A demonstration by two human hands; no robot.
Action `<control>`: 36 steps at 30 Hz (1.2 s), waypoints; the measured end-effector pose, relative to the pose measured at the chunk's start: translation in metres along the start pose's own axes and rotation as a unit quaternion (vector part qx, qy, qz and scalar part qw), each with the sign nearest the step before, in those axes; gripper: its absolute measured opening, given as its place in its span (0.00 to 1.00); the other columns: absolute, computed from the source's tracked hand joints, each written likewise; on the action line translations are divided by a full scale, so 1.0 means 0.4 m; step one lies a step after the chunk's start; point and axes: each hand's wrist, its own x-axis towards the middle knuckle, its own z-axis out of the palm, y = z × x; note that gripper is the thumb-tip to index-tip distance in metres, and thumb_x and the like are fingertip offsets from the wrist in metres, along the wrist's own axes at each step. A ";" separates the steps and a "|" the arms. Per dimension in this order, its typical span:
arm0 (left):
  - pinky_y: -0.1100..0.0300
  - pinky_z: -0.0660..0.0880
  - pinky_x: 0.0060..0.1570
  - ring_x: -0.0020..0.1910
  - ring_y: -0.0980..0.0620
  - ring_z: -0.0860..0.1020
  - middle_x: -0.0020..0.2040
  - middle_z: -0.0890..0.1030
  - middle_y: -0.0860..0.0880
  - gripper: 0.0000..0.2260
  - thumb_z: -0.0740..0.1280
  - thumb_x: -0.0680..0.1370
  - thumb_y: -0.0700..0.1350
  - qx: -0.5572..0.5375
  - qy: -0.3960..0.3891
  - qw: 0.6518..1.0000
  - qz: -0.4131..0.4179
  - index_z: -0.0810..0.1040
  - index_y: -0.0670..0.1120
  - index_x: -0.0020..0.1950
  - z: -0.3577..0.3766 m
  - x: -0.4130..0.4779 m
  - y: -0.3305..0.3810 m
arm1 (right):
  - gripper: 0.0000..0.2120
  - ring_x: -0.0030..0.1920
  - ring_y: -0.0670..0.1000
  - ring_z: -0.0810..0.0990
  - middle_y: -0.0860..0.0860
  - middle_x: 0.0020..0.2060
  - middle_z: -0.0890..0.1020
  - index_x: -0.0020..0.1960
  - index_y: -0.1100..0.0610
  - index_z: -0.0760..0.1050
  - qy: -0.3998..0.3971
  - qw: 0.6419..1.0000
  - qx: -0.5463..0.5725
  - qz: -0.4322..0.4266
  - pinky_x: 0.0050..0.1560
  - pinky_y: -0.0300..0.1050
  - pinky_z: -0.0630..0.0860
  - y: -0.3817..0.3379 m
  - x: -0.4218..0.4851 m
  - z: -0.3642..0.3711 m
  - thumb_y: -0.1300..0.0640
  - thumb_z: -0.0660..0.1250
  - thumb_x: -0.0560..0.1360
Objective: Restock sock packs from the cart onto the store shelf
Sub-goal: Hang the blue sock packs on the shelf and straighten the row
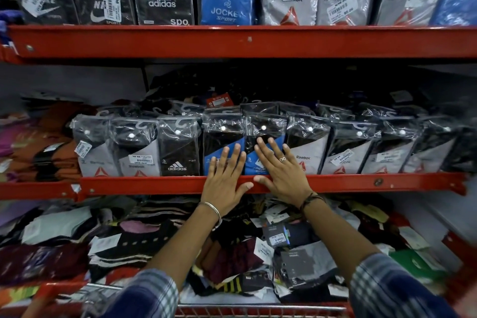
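On the middle red shelf (335, 183), two blue sock packs (260, 160) are being pressed flat by the open left hand (224, 178) and right hand (281, 173), nothing grasped; light, soft, slippery-wrapped, they are probably best pinched by their edges.

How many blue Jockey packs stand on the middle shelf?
2, side by side at the row's centre: one under the left hand, one under the right hand. More may sit hidden behind.

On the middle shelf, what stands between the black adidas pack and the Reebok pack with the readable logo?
In the head view, two blue Jockey packs stand side by side between the adidas pack and the Reebok pack; the left hand and right hand press flat against them.
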 end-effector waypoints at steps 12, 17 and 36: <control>0.45 0.37 0.71 0.75 0.49 0.38 0.76 0.34 0.52 0.30 0.45 0.79 0.60 0.009 0.084 0.995 0.056 0.40 0.48 0.75 -0.019 -0.009 0.149 | 0.28 0.77 0.46 0.42 0.46 0.77 0.45 0.77 0.52 0.49 0.135 0.989 0.057 0.035 0.76 0.46 0.39 0.127 -0.164 -0.036 0.41 0.43 0.81; 0.45 0.39 0.71 0.75 0.50 0.39 0.75 0.34 0.52 0.32 0.52 0.78 0.57 -0.018 0.116 0.986 0.116 0.40 0.48 0.75 -0.009 0.088 0.329 | 0.30 0.77 0.49 0.39 0.47 0.76 0.36 0.76 0.52 0.37 0.198 0.965 0.049 0.163 0.76 0.48 0.38 0.265 -0.259 -0.007 0.43 0.45 0.81; 0.50 0.39 0.72 0.75 0.50 0.38 0.75 0.32 0.49 0.30 0.48 0.79 0.56 0.049 0.111 0.990 0.069 0.38 0.47 0.75 0.100 0.227 0.521 | 0.28 0.75 0.45 0.35 0.46 0.75 0.31 0.75 0.52 0.32 0.162 0.972 0.059 0.162 0.75 0.44 0.33 0.453 -0.262 0.078 0.43 0.37 0.80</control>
